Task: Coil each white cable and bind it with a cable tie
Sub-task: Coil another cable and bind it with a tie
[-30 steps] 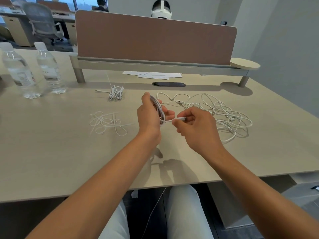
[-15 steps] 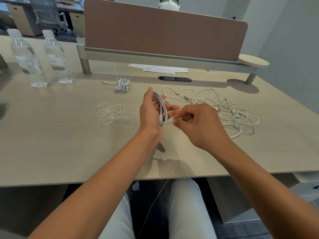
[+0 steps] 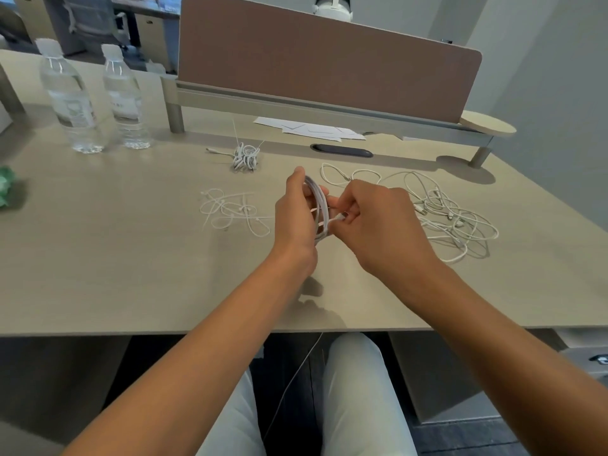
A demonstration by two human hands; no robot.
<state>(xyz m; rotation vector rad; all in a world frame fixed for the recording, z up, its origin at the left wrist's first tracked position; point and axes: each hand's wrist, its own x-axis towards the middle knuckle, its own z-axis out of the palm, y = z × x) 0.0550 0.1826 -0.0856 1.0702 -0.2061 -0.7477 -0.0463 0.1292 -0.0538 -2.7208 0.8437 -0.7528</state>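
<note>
The left hand (image 3: 296,222) is raised above the desk (image 3: 131,274), its fingers curled round a coil of white cable (image 3: 319,205). The coil stands upright in that grip, running from beside the thumb at the top down past the palm, with the loops showing on the hand's right side. The right hand (image 3: 378,225) sits just beside it, touching the coil, and pinches the cable's end (image 3: 339,218) between thumb and curled fingers, right against the loops.

To the right of both hands, on the desk, lies a loose tangle of white cables (image 3: 441,212), spreading toward the desk's right edge and partly hidden behind the right hand. To the left of the left hand, a small heap of cable ties (image 3: 230,210) lies flat on the desk, near but not touching the hand. Farther back, one bundled cable (image 3: 246,157) rests on the desk, with two tie ends sticking up from it.

Two water bottles (image 3: 95,100) stand upright at the back left. A brown divider panel (image 3: 322,57) runs across the back, with white papers (image 3: 309,128) lying under its rail. A thin white cord hangs below the desk edge between the person's knees.
</note>
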